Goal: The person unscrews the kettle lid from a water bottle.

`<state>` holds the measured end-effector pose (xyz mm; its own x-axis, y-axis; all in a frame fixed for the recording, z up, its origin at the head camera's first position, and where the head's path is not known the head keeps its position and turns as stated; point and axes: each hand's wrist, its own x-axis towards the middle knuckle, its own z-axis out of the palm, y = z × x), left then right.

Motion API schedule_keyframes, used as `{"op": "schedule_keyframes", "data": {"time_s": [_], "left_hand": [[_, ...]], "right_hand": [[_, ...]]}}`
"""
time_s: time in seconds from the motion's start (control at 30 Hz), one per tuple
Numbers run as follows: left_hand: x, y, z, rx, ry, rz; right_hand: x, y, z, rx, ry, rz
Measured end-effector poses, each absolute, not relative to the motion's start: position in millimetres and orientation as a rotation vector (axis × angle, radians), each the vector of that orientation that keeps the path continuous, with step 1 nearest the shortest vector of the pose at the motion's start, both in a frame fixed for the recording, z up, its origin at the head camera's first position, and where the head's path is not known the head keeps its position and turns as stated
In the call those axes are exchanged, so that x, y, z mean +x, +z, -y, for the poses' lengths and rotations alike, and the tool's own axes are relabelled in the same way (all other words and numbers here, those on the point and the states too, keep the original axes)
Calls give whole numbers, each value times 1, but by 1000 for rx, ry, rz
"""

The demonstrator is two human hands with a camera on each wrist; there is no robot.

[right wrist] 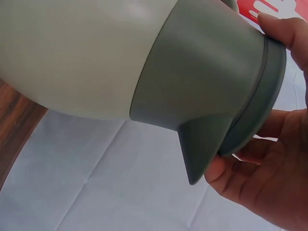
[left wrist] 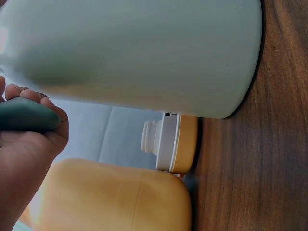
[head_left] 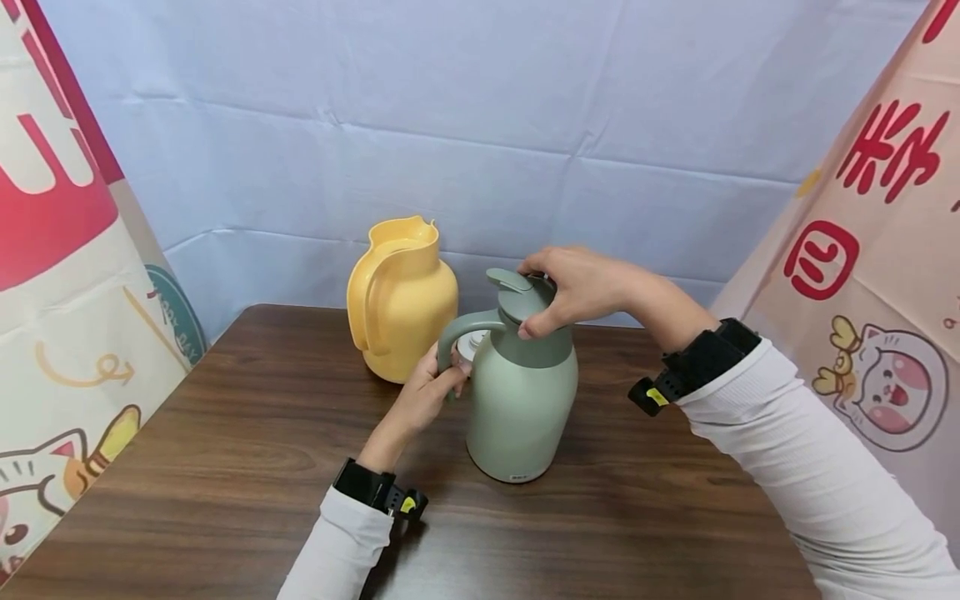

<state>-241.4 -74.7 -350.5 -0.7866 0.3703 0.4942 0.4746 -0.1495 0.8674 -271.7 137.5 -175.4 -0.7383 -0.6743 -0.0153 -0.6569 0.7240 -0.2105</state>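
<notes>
A pale green thermos jug (head_left: 521, 408) stands upright on the table, with a darker green collar and lid (head_left: 531, 302). My left hand (head_left: 425, 393) grips its handle (head_left: 474, 322) from the left, fingers curled round the lower end. From above, my right hand (head_left: 585, 285) holds the lid, thumb at the near side and the other fingers over the far side. The right wrist view shows the lid (right wrist: 260, 101) seated at the top of the collar, above the pointed spout (right wrist: 204, 144), with fingertips at its rim.
Left of the green jug stands a yellow jug (head_left: 416, 312) with its top uncovered. Between and behind the two jugs, a yellow and white stopper lid (left wrist: 168, 142) rests on the wooden table (head_left: 247, 442). A pale blue cloth (head_left: 450, 125) hangs behind the table; printed cloths hang at both sides.
</notes>
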Motion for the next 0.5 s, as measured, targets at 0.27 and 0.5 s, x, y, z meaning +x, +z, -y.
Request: {"op": "schedule_keyframes", "data": {"time_s": [0.27, 0.5], "left_hand": [[-242, -351, 76, -999, -2094, 1999], [-243, -351, 76, -1001, -2084, 1998]], "right_hand": [[-273, -176, -135, -1138, -278, -2843], [-272, -171, -136, -1207, -304, -2778]]}}
